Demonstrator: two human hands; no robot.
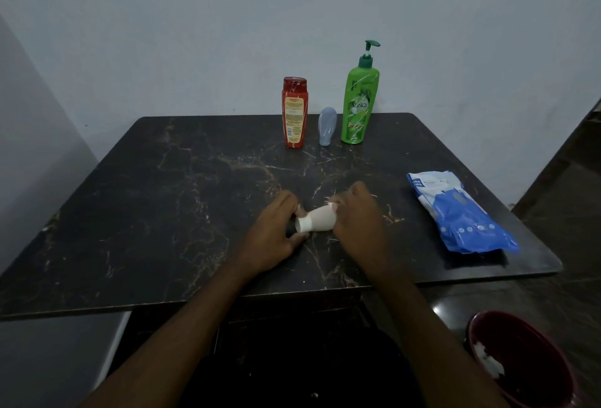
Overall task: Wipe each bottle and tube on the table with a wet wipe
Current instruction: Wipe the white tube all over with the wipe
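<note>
The person is holding a white tube (317,220) low over the near middle of the dark marble table (162,212), between both hands. The tube is lying almost level, its long axis running left to right across the body and tilting a little upward toward the right. Its capped, narrower end is pointing left, where the left hand (276,235) is pinching it between thumb and fingers. The wider end is disappearing under the right hand (357,222), whose fingers are curling over it. A pale scrap (331,204) is peeking out at those fingers; it is probably the wet wipe, though I cannot tell for certain. So the hands are gripping opposite ends of the one tube, with only its middle showing between them. To my eye, any wiping stroke is going to run along that axis, the right hand sliding toward the cap while the left is steadying. Well beyond the hands, a red bottle (294,111), a grey tube (327,126) and a green pump bottle (357,98) are standing in a row at the far edge, slightly rightward, so the right hand is the nearer one. The wipes pack (455,209) is lying off to that same side.
</note>
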